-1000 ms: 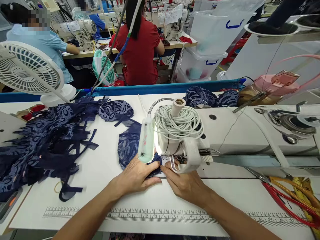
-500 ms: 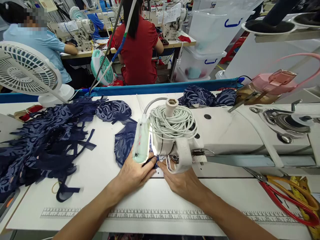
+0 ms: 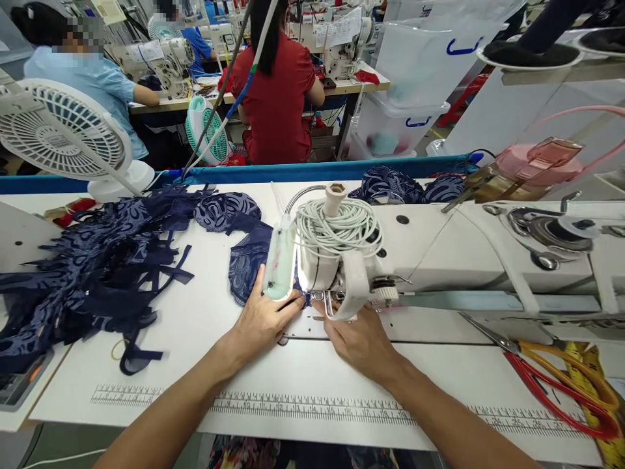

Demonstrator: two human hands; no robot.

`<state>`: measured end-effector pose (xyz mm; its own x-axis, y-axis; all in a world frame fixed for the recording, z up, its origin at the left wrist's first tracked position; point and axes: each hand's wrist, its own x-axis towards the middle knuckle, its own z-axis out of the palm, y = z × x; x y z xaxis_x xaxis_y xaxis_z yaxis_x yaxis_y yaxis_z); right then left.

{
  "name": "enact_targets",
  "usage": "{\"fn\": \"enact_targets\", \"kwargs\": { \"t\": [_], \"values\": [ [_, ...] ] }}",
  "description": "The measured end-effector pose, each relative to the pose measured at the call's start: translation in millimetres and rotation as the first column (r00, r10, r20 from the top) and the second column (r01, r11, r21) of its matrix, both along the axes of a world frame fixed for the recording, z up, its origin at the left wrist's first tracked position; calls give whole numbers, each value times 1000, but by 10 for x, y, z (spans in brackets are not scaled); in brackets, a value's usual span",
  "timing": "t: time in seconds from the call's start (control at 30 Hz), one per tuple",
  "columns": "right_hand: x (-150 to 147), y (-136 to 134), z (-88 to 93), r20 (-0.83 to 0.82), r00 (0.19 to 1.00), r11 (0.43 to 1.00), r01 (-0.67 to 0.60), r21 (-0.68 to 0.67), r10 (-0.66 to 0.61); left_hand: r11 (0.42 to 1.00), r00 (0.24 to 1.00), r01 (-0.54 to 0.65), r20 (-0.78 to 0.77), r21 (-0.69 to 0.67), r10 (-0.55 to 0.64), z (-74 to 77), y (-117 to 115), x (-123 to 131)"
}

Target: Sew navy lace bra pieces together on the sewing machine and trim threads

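Navy patterned fabric (image 3: 248,260) lies left of the sewing machine head (image 3: 319,270) and runs under it. My left hand (image 3: 266,319) presses on the fabric's edge beside the needle area, thumb and index finger together at the navy strip. My right hand (image 3: 356,339) is just right of the presser foot, its fingertips close to the same strip and partly hidden by the white machine guard (image 3: 357,283). Whether the right fingers grip the fabric cannot be made out. A coil of pale cord (image 3: 339,228) sits on top of the machine.
Navy fabric pieces (image 3: 112,273) are heaped at left, near a white fan (image 3: 68,130). Scissors (image 3: 561,391) and a yellow tape measure (image 3: 593,365) lie at right. A pink-lidded jug (image 3: 541,163) stands behind the machine. Two people sit beyond the blue edge (image 3: 293,172).
The view has shifted slightly. Less navy fabric shows between my hands, and both hands remain beside the needle area.
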<state>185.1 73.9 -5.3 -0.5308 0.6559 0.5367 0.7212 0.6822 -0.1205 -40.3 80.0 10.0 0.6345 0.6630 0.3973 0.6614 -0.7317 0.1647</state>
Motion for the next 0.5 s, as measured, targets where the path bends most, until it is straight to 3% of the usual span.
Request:
{"fn": "enact_targets", "kwargs": {
  "t": [0.27,0.5],
  "values": [
    [-17,-10,16,32,999,999,-35,7,35,997,1000,-21,-6,72,21,-29,-54,8],
    [-11,-11,-22,-92,995,1000,-29,-13,27,998,998,-56,33,-13,56,-46,-25,0]
  ]
}}
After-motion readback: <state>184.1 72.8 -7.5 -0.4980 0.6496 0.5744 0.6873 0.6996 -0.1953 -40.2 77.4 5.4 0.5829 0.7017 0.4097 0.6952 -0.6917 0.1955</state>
